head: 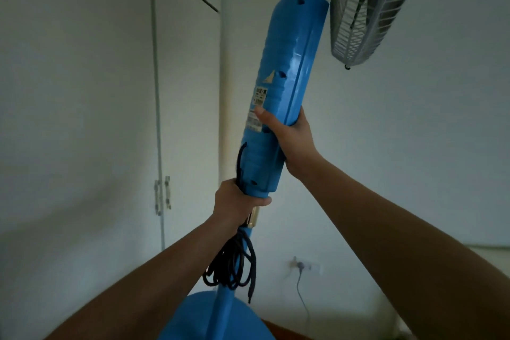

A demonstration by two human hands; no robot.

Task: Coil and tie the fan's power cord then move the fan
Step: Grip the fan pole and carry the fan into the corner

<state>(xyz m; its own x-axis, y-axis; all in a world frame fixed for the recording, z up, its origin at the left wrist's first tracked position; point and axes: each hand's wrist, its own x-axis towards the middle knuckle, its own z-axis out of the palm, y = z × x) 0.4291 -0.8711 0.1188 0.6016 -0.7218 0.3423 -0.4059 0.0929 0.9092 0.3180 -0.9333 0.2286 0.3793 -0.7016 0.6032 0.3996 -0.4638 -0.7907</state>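
Note:
A blue pedestal fan (287, 69) leans up and to the right through the middle of the view. Its grey wire cage (367, 5) is at the top right and its round blue base (198, 317) at the bottom. My right hand (289, 141) grips the thick blue column just below the labels. My left hand (237, 201) is closed around the column's lower end and also holds the black power cord (234, 268), which hangs in a coiled bundle beside the thin pole, with one loose end dangling.
White cupboard doors with handles (162, 193) fill the wall at left. A white pipe (225, 119) runs down the corner behind the fan. A wall socket with a plugged-in grey cable (302, 268) sits low on the right wall.

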